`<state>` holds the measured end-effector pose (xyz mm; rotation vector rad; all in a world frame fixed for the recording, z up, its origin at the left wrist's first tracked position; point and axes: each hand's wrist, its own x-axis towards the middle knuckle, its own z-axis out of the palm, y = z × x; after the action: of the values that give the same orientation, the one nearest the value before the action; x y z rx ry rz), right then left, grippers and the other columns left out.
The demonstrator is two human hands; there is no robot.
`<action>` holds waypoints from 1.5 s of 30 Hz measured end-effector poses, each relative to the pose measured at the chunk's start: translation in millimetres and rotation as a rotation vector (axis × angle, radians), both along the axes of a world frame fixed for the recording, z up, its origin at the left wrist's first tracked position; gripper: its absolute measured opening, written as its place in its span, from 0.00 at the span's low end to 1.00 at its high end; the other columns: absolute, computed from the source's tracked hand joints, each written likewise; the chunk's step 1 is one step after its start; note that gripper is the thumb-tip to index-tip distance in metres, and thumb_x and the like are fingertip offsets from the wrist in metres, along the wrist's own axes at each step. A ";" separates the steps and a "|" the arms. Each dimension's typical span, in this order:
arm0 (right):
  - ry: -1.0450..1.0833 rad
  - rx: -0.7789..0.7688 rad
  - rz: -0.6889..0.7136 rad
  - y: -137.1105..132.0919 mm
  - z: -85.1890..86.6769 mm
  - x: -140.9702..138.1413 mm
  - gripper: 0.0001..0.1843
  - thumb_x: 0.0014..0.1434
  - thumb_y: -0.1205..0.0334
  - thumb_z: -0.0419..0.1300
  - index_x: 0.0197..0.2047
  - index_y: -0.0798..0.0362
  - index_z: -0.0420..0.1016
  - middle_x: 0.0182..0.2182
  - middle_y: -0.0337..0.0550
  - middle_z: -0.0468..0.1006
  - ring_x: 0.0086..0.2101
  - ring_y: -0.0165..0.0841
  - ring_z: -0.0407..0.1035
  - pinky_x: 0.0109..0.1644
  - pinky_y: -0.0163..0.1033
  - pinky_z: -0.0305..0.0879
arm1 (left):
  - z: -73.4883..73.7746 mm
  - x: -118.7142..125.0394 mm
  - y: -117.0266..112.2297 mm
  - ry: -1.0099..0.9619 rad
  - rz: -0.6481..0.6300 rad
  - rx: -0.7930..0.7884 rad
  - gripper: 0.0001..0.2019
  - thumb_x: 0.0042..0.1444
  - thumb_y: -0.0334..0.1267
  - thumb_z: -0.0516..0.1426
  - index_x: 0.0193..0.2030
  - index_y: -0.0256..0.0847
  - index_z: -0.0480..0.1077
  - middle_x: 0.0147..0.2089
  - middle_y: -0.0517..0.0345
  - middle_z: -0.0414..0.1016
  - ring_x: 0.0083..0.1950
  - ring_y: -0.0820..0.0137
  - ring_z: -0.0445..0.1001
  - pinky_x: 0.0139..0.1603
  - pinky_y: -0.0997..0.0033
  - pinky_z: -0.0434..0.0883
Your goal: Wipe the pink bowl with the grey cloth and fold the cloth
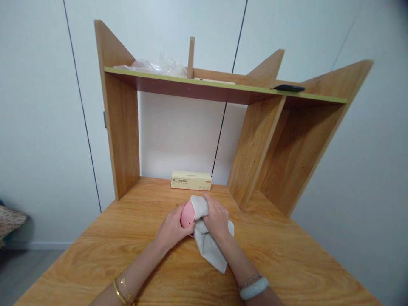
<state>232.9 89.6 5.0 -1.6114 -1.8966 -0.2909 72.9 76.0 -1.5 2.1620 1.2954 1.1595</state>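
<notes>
Just above the wooden desk, my left hand (174,227) is closed around a pink rounded object (188,213) with a small dark spot near its lower edge; its kind cannot be made out. A light grey cloth (208,244) covers the object's right side. My right hand (216,216) grips this cloth and presses it against the pink thing, while its loose end hangs down toward the desk. Part of the pink object is hidden by my fingers and the cloth.
A long cream-coloured box (191,180) with printed characters lies at the back of the wooden desk (127,238). Wooden shelving (123,136) stands behind, its panels reaching down to the desk. Up on the shelf are a clear plastic bag (156,66) and a flat dark object (289,88).
</notes>
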 end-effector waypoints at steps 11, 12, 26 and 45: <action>0.436 -0.134 0.007 13.3 -19.9 2.8 0.28 0.52 0.69 0.48 0.58 0.53 0.54 0.43 0.46 0.74 0.42 0.35 0.68 0.42 0.36 0.61 | -11.5 -7.6 6.7 -0.146 -0.033 -0.089 0.38 0.47 0.50 0.56 0.61 0.36 0.45 0.57 0.43 0.60 0.56 0.60 0.61 0.54 0.61 0.59; 0.497 -0.119 0.048 15.7 -21.9 1.9 0.26 0.52 0.68 0.48 0.57 0.53 0.56 0.44 0.46 0.73 0.43 0.34 0.68 0.43 0.35 0.61 | -12.9 -7.0 7.3 -0.176 -0.081 -0.089 0.36 0.49 0.49 0.56 0.60 0.36 0.47 0.57 0.44 0.60 0.56 0.62 0.61 0.54 0.63 0.59; 0.049 -0.086 -0.059 4.1 -7.3 -1.6 0.33 0.51 0.65 0.53 0.60 0.51 0.49 0.35 0.46 0.76 0.36 0.39 0.70 0.37 0.37 0.59 | -4.5 -6.9 3.8 -0.027 0.067 -0.052 0.24 0.48 0.41 0.54 0.54 0.40 0.60 0.45 0.52 0.72 0.44 0.62 0.70 0.44 0.66 0.65; 0.345 -0.129 0.046 18.2 -22.6 8.2 0.28 0.50 0.69 0.50 0.56 0.48 0.57 0.41 0.42 0.75 0.40 0.35 0.69 0.41 0.35 0.61 | -5.0 -2.5 0.6 -0.023 0.039 -0.097 0.37 0.47 0.53 0.55 0.61 0.41 0.49 0.58 0.46 0.61 0.54 0.55 0.64 0.51 0.59 0.61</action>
<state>241.1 107.9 -17.6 -1.5803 -1.7095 0.1261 70.4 76.6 -6.6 2.0579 1.3604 1.1093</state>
